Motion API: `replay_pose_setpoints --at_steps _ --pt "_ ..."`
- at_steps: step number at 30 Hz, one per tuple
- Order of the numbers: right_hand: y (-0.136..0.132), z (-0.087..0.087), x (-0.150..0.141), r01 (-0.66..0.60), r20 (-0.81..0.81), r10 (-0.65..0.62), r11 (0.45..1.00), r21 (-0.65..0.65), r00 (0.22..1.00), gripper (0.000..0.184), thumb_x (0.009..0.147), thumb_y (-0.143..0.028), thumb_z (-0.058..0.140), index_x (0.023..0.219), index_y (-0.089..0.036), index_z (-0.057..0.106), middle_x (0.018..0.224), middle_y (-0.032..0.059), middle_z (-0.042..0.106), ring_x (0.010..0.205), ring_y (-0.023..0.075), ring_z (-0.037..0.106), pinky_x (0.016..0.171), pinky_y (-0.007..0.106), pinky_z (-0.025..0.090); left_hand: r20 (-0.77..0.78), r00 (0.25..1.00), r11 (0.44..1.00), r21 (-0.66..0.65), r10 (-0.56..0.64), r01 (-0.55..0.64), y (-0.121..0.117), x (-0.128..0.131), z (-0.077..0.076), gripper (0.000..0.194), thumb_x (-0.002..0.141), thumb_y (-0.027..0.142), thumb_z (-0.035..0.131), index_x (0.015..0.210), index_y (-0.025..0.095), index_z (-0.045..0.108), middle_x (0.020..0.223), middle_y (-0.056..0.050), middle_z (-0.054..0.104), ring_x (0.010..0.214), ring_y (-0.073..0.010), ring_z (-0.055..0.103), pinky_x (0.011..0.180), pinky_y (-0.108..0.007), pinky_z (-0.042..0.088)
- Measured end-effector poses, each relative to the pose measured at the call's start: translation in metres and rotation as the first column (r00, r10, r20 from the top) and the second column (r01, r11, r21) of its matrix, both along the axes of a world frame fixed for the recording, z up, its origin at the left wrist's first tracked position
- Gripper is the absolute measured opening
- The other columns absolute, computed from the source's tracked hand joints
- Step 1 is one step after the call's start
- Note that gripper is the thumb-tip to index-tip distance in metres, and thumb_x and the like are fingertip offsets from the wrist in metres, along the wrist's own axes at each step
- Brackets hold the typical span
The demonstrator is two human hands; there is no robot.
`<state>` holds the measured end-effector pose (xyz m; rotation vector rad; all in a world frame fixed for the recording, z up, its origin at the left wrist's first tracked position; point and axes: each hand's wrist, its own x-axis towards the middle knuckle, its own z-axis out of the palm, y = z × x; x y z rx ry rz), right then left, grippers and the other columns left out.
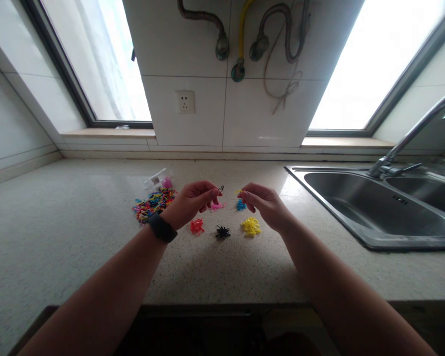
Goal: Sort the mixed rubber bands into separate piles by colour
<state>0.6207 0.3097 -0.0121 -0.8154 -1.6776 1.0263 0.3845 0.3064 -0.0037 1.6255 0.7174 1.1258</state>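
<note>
My left hand [196,200], with a dark watch on its wrist, pinches a small black rubber band [222,188] above the counter. Facing it, my right hand [260,200] is closed on a small yellow rubber band [239,191]. Below them lie little piles sorted by colour: a red pile [197,226], a black pile [222,232] and a yellow pile [250,226]. A pink pile [217,205] and a blue pile [241,204] sit farther back, partly covered by my fingers. Beside my left wrist spreads a mixed-colour heap of bands [154,203].
Behind the mixed heap lies a clear plastic bag [155,179] with a pink round thing [166,182]. A steel sink [371,242] with a faucet [404,136] is set into the speckled counter [77,237] at right. A tiled wall [185,133] closes the back.
</note>
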Motion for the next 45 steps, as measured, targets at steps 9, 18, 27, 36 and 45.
replay_pose_setpoints --at_steps 9,18,27,36,45 --pt "0.0016 -0.0005 0.001 -0.009 -0.012 0.009 1.0 0.014 1.0 0.025 0.087 -0.043 0.07 0.08 -0.019 0.071 0.065 -0.0021 0.056 0.055 0.008 0.044 0.05 0.025 0.034 0.006 1.0 1.0 -0.003 -0.022 0.022 -0.0013 0.0011 0.0004 0.032 0.087 0.047 0.071 0.088 0.015 0.069 0.069 0.0 0.063 0.055 -0.0064 0.048 0.049 -0.018 0.037" --pt "0.0011 0.0011 0.0001 -0.009 -0.024 0.01 1.0 0.021 1.0 0.023 0.087 -0.041 0.07 0.079 -0.019 0.071 0.063 -0.0024 0.055 0.054 0.0081 0.044 0.049 0.025 0.033 0.016 1.0 1.0 -0.014 -0.022 0.022 -0.0003 0.0005 -0.0005 0.032 0.088 0.046 0.069 0.088 0.015 0.07 0.07 -0.001 0.064 0.055 -0.0069 0.049 0.05 -0.018 0.037" --pt "0.0027 0.0016 0.0001 0.022 -0.001 -0.022 1.0 0.02 1.0 0.023 0.087 -0.04 0.069 0.079 -0.019 0.07 0.062 -0.0028 0.056 0.054 0.0078 0.045 0.049 0.025 0.033 0.011 0.999 0.999 0.009 -0.049 0.049 -0.001 0.0005 0.0 0.031 0.09 0.045 0.067 0.085 0.015 0.07 0.069 0.0 0.063 0.056 -0.0068 0.05 0.049 -0.018 0.038" --pt "0.0015 0.0032 0.0001 0.022 0.013 -0.023 0.999 0.033 1.0 0.022 0.087 -0.038 0.068 0.079 -0.019 0.07 0.061 -0.0035 0.055 0.053 0.0077 0.044 0.049 0.025 0.033 -0.015 0.997 0.997 0.015 -0.077 0.077 -0.0023 0.0003 0.0011 0.029 0.091 0.044 0.067 0.085 0.015 0.069 0.07 0.0 0.062 0.057 -0.0068 0.05 0.05 -0.018 0.037" --pt "0.002 0.0032 0.0003 0.031 0.022 -0.032 0.999 0.041 0.999 0.021 0.087 -0.038 0.067 0.078 -0.019 0.069 0.061 -0.0033 0.055 0.053 0.008 0.044 0.049 0.026 0.032 -0.059 0.995 0.997 0.014 -0.081 0.081 -0.0011 -0.0004 -0.0022 0.029 0.089 0.044 0.069 0.087 0.015 0.07 0.073 -0.001 0.064 0.06 -0.0077 0.052 0.05 -0.018 0.038"
